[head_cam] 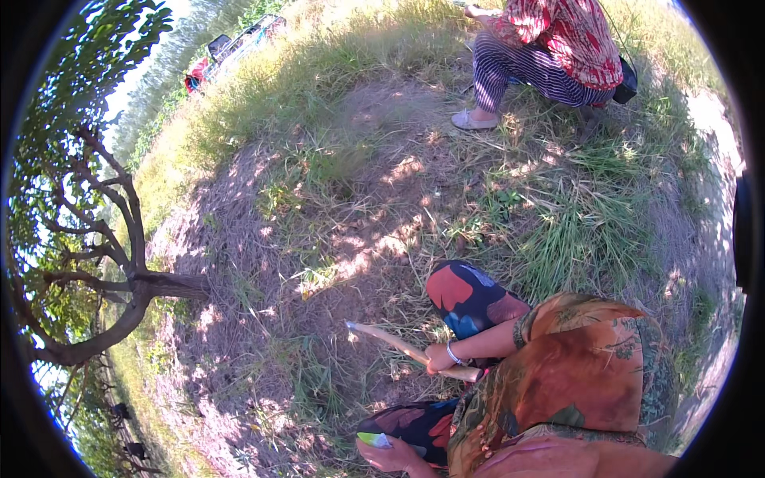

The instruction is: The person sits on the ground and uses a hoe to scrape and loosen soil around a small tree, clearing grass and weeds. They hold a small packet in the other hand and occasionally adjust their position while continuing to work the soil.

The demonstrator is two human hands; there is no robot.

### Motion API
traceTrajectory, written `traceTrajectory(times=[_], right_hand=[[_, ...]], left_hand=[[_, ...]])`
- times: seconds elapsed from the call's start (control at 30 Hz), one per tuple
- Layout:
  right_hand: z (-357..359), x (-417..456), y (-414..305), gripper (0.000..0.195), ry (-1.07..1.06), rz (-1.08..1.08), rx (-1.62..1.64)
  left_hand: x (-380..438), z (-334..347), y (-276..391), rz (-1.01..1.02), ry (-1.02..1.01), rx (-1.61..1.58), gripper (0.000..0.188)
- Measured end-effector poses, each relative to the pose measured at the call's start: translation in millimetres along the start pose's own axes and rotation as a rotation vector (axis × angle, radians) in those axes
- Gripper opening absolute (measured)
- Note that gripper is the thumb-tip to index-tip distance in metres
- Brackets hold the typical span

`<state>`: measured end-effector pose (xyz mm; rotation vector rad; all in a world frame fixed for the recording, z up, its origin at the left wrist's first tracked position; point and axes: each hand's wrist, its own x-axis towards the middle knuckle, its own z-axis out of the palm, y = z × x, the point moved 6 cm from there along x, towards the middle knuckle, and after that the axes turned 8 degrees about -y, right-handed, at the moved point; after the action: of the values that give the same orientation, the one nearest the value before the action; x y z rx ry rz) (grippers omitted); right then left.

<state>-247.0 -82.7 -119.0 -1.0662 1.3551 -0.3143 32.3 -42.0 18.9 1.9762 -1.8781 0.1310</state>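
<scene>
My right hand point(440, 358), with a bracelet at the wrist, is closed around the wooden handle of a hand tool point(391, 342). The tool lies at a slant across the gap between my knees, its pale bluish end pointing away from me, just above the dry grass. Near the bottom edge my left hand point(388, 455) rests by my other knee and holds a small green-and-white object point(375, 440); what it is cannot be told. Patterned dark trousers cover both knees. A heap of long green grass point(588, 239) lies beside my right knee.
A person point(556, 54) in a red patterned top and striped trousers squats at the upper right. A branching tree point(143, 284) stands at the left. A vehicle or cart point(245, 42) is in the grass at the upper left. Dry grass and weeds cover the shaded ground.
</scene>
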Motion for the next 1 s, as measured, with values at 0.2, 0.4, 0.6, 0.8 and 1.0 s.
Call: traceTrajectory(times=[0.2, 0.4, 0.6, 0.8, 1.0], right_hand=[[4.0, 13.2, 1.8, 0.044, -0.068, -0.03, -0.042], [4.1, 13.9, -1.7, 0.042, -0.065, -0.072, -0.096], [3.6, 11.5, -2.4, 0.041, -0.044, -0.073, -0.089], [4.1, 13.1, -3.9, 0.04, -0.038, -0.064, -0.114], [6.2, 23.3, 7.9, 0.041, -0.025, -0.078, -0.16]], left_hand=[[0.3, -3.0, 8.2, 0.097, 0.083, 0.065, 0.045], [2.6, 4.2, 6.5, 0.128, 0.108, 0.073, 0.045], [3.8, 12.3, 3.3, 0.175, 0.141, 0.103, 0.044], [-15.6, 40.9, -33.3, 0.329, 0.395, 0.323, 0.043], [13.4, 8.6, 25.0, 0.18, 0.086, 0.112, 0.044]])
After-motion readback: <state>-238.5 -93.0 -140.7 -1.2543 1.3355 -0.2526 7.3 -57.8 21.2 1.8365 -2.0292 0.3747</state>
